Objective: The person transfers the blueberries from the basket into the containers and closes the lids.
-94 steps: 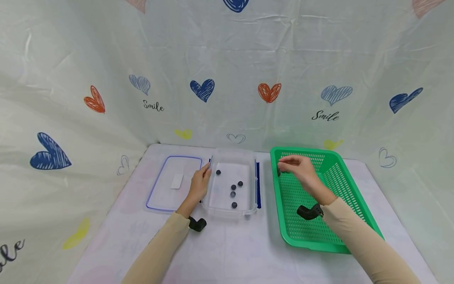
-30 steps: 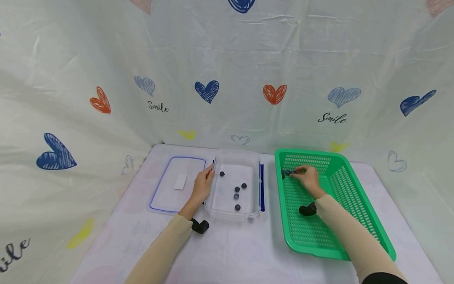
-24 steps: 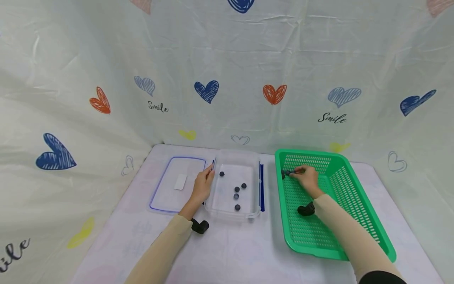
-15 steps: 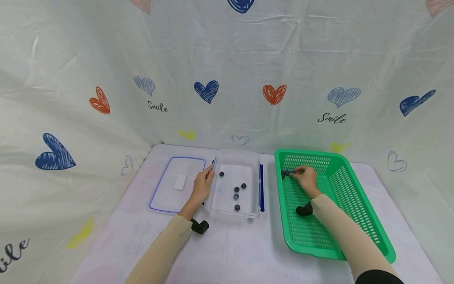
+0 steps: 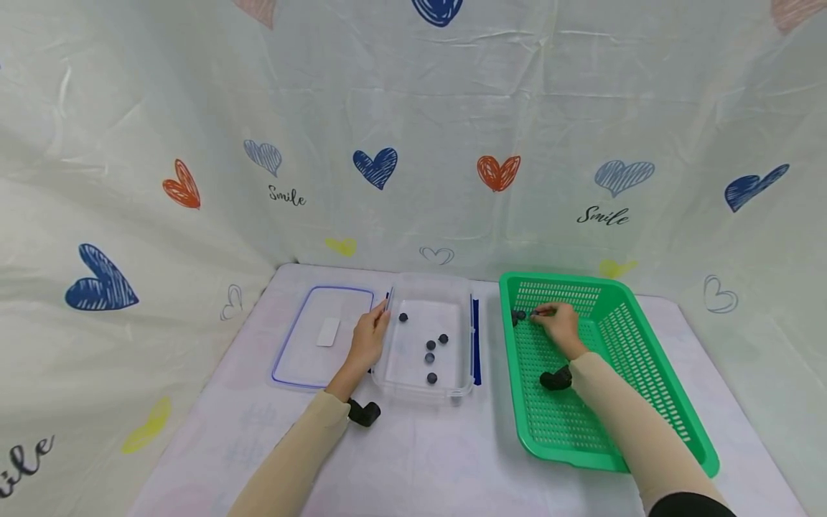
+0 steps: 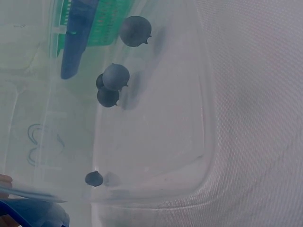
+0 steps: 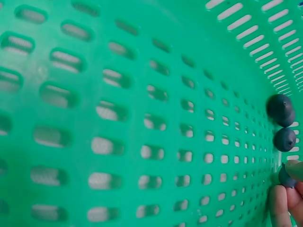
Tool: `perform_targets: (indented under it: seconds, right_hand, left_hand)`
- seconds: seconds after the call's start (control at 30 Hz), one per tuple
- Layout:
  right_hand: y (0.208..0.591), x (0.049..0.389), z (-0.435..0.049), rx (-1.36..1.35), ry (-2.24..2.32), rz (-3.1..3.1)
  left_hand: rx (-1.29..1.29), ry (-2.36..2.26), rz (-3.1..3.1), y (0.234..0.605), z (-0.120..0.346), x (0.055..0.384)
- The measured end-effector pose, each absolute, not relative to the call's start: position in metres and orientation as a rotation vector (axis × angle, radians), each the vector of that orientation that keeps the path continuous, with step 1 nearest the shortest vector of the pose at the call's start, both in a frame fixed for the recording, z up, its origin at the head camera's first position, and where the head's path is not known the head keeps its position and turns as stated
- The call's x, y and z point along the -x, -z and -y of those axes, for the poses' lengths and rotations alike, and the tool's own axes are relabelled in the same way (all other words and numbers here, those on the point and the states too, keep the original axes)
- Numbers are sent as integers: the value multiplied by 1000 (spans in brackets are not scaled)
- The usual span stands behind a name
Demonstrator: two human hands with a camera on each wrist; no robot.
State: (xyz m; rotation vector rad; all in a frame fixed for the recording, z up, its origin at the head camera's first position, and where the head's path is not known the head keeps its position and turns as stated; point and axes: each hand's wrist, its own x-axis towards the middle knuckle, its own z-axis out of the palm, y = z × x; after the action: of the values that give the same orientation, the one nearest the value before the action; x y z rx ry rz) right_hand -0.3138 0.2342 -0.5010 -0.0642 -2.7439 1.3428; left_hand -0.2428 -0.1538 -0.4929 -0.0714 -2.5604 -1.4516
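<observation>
My left hand grips the left side wall of a clear plastic box; a fingertip and the blue clip show at the corner of the left wrist view. Several blueberries lie scattered on the box floor. Inside the green basket, near its left wall, my right hand pinches a blueberry between thumb and fingers. Other blueberries sit together just beyond the fingertips, against the basket's side.
Left of the box lies its clear lid with a blue seal and a white label. A second blue clip hangs out from the box's right side, facing the basket. A heart-printed sheet hangs behind the table.
From the basket's left rim, my right hand has come down inside and pinched a blueberry. That berry has since shifted slightly right, away from the others. The left hand keeps its hold.
</observation>
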Motion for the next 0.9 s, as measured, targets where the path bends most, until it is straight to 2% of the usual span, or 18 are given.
perform_targets:
  seconds: [0.9]
  right_hand:
    - [458,289,-242,-24,-1638,2699]
  left_hand:
    - [61,1443,2549,494,153,244]
